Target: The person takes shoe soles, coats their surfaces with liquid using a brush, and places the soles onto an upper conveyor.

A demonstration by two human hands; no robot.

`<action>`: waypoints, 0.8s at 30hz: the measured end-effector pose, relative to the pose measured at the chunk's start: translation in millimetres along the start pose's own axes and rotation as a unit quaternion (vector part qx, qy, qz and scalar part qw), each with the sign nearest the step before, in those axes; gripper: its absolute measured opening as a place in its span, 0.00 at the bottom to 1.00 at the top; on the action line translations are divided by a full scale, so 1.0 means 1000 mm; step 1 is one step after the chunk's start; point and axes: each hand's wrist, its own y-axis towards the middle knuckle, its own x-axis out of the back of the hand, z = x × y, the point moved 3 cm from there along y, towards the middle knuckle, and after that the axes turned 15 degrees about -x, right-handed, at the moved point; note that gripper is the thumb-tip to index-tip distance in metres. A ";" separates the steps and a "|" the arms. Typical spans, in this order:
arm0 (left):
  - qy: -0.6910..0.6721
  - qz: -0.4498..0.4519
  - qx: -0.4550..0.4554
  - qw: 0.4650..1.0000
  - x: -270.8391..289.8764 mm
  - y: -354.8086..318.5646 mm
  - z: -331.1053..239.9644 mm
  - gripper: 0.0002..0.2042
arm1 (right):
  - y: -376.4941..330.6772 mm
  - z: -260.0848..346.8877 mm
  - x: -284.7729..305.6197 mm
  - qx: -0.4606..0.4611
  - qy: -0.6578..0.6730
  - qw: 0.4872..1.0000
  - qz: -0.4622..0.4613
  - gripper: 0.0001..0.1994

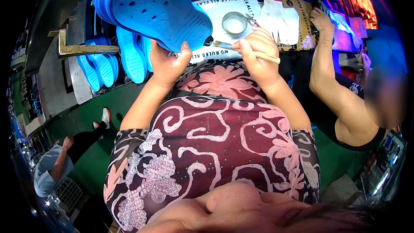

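"Where's the blue clog (161, 11)?"

"Up in the air over the near left part of the tabletop (219, 11), in the left hand (169, 64). Its upper end is cut off by the picture's edge."

"Is that hand gripping it?"

"Yes, with the thumb over the near edge; the other fingers are hidden behind the clog."

"And the right hand (261, 56)?"

"Closed round a brush (268, 58), covering the middle of the handle. The dark tip is at the clog's edge, but I can't tell whether it touches. The two hands are apart."

"What's in the round glass dish (235, 25)?"

"Hard to make out. It stands on the tabletop, just beyond the brush."

"Anything else half hidden?"

"The other blue clogs (133, 58) on the left, partly behind the held one and a worn bar (88, 50). At far right, I can't tell what a co-worker's hand (322, 20) touches."
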 end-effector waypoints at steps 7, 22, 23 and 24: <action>0.009 -0.026 -0.040 0.999 -0.004 -0.001 0.002 0.27 | 0.005 0.007 0.001 -0.021 0.027 0.999 0.000 0.12; 0.021 -0.057 -0.105 0.993 -0.007 -0.002 0.007 0.20 | 0.007 -0.001 0.000 -0.030 0.072 0.997 -0.027 0.12; -0.002 -0.087 -0.100 0.991 -0.007 -0.003 0.007 0.20 | 0.008 -0.001 0.000 -0.032 0.083 0.995 -0.045 0.12; -0.003 -0.087 -0.100 0.991 -0.006 -0.004 0.007 0.20 | 0.007 0.000 -0.001 -0.048 0.085 0.995 -0.014 0.13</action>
